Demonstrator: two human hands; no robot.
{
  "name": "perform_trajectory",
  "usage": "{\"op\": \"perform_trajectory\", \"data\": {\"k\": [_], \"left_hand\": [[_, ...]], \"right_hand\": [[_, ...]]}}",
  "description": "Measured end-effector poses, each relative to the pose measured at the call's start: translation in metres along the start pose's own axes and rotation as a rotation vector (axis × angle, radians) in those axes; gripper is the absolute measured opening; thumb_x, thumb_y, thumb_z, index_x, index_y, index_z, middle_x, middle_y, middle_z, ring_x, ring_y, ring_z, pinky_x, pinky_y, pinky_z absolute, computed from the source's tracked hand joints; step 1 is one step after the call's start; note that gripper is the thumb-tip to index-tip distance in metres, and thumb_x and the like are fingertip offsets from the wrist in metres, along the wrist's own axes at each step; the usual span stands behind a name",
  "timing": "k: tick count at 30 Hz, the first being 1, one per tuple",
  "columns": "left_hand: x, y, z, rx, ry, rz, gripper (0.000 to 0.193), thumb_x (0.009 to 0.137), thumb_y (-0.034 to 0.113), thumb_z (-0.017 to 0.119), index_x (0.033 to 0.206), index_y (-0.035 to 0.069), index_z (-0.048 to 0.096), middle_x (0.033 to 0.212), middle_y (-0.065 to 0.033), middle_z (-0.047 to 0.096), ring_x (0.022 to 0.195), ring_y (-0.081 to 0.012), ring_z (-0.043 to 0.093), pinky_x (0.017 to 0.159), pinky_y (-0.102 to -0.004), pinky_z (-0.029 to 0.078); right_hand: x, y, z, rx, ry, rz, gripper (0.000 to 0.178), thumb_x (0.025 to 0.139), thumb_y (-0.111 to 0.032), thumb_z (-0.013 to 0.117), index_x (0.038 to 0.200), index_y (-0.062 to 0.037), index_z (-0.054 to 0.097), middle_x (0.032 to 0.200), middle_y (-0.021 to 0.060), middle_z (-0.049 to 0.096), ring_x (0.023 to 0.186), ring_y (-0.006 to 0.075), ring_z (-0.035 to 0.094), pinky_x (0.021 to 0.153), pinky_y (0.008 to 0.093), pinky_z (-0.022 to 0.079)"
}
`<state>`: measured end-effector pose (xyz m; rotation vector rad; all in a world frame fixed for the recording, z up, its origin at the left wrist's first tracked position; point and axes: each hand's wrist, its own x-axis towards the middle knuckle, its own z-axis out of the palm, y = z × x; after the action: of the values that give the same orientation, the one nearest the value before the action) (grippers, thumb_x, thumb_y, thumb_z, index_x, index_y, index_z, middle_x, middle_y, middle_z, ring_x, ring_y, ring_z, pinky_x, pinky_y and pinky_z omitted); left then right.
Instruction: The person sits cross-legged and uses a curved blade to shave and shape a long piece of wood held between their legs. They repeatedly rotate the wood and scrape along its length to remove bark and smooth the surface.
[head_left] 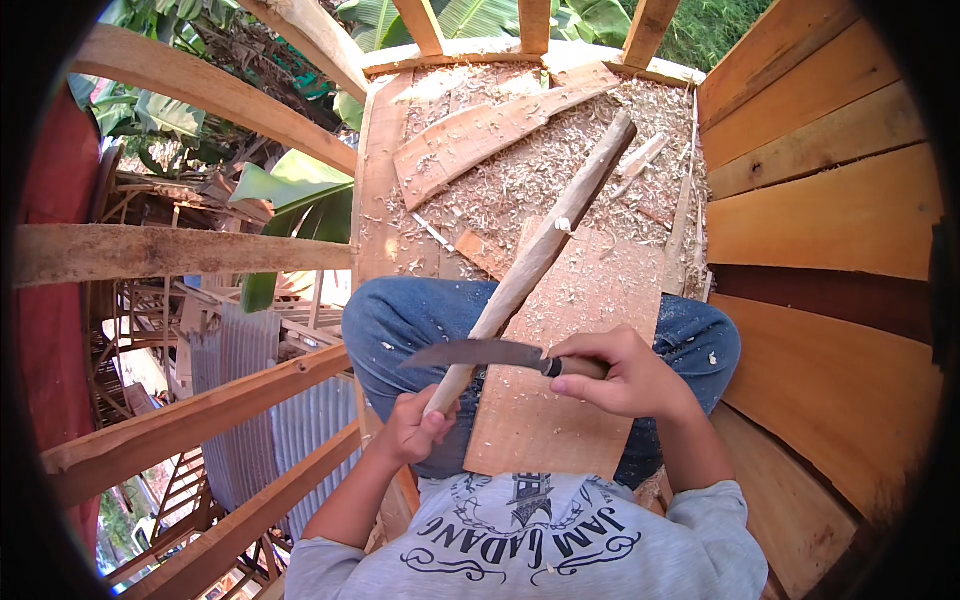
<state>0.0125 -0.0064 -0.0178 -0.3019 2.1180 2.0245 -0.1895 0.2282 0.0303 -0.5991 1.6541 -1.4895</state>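
My left hand (413, 428) is wrapped round the near end of a long wooden stick (530, 268). The stick slants away up and to the right, its far end dark. My right hand (625, 374) grips the brown handle of a knife (480, 353). The knife's dark, curved blade points left and lies across the stick just above my left hand. A curl of pale wood clings to the stick about halfway along. Beneath the stick and knife, a flat wooden board (555, 420) rests across my lap, sprinkled with shavings.
Wood shavings (480, 95) cover the floor ahead, where a broad loose plank (470, 140) and smaller offcuts lie. An open railing of wooden bars (190, 253) runs along my left, with corrugated metal sheets (235, 365) below. A plank wall (830, 210) stands close on the right.
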Motion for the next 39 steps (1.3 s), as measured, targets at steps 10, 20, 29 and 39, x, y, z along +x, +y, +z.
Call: {"op": "perform_trajectory", "data": {"k": [10,20,29,39], "left_hand": [[0.001,0.001,-0.001,0.001,-0.002,-0.018,0.041,0.096,0.036,0.041,0.093,-0.003,0.054,0.056,-0.001,0.047,0.046,-0.0093,0.048,0.044,-0.0237,0.039],[0.001,0.001,-0.002,0.022,-0.009,-0.017,0.041,0.096,0.036,0.04,0.093,-0.003,0.054,0.057,-0.0012,0.048,0.045,-0.0096,0.048,0.044,-0.0238,0.04],[-0.003,-0.001,0.0,-0.002,0.003,-0.018,0.04,0.097,0.034,0.041,0.094,-0.003,0.053,0.057,-0.0009,0.046,0.045,-0.0089,0.045,0.044,-0.0232,0.038],[0.004,0.006,-0.001,-0.014,-0.013,-0.019,0.042,0.097,0.035,0.041,0.094,-0.004,0.053,0.057,-0.0008,0.045,0.045,-0.0086,0.045,0.044,-0.0229,0.038]], "right_hand": [[-0.003,0.008,0.015,-0.133,-0.001,-0.155,0.025,0.084,-0.012,0.067,0.103,0.004,0.063,0.059,-0.0021,0.055,0.049,0.0033,0.045,0.046,0.0213,0.035],[-0.002,0.003,0.011,-0.117,-0.015,-0.124,0.022,0.082,-0.009,0.068,0.1,0.0016,0.064,0.062,0.0009,0.055,0.055,0.0043,0.045,0.051,0.0218,0.037],[-0.006,0.001,-0.005,0.332,0.24,-0.02,0.02,0.087,-0.008,0.063,0.103,0.0026,0.061,0.065,-0.004,0.054,0.05,0.0014,0.042,0.045,0.019,0.032],[0.009,0.018,-0.007,-0.379,0.624,-0.504,0.026,0.078,-0.005,0.071,0.101,0.0034,0.062,0.064,0.0021,0.059,0.055,0.0029,0.051,0.05,0.0192,0.039]]}}
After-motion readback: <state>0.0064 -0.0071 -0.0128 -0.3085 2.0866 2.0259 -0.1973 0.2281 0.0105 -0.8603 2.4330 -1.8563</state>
